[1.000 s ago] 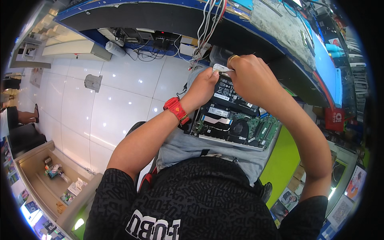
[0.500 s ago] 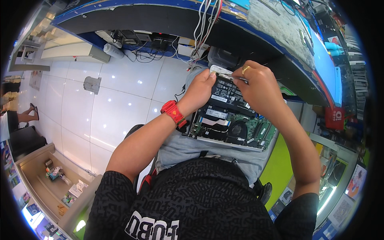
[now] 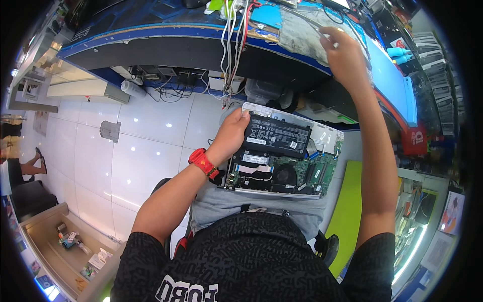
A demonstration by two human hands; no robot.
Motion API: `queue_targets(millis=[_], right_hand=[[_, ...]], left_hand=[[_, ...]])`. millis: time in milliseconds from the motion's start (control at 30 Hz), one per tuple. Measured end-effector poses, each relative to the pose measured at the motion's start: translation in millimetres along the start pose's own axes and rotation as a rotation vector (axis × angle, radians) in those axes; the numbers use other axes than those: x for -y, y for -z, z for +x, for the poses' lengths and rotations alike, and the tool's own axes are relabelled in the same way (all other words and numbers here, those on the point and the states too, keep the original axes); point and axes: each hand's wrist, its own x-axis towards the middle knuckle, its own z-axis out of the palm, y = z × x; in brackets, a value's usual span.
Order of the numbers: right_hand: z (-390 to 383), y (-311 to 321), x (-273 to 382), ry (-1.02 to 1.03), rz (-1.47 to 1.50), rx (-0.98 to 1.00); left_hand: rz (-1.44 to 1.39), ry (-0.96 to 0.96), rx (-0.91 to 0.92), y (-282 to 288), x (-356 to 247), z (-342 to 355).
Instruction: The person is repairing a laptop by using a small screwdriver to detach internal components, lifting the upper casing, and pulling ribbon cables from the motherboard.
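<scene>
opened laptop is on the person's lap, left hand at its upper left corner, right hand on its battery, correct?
The right hand is wrong: the head view shows it over the workbench, not on the battery. The opened laptop is on the person's lap, with the left hand at its upper left corner.

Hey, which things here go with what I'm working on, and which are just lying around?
Seem in use:
opened laptop, left hand gripping its corner
its exposed battery and fan
thin metal tool by the right hand; whether held is unclear

Apparently just around:
light blue bottles
white bottle
clear plastic tub
</scene>
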Motion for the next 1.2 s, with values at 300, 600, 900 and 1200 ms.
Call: queue_targets(millis=[300,600,900,1200], right_hand=[[63.2,9.9,13.6,0.012,-0.058,0.681],[47.5,37.3,5.1,-0.087,0.014,0.731],[-96.8,69.9,29.7,-0.017,0.070,0.516],[-187.4,51.4,3.5,-0.126,-0.008,0.389]], left_hand=[[-0.019,0.009,0.015,3.8,1.4,-0.8],[0.020,-0.007,0.016,3.4,3.5,1.4],[-0.028,0.046,-0.010,3.1,-0.2,-2.3],[-0.034,0.081,-0.013,-1.6,-5.9,-2.7]])
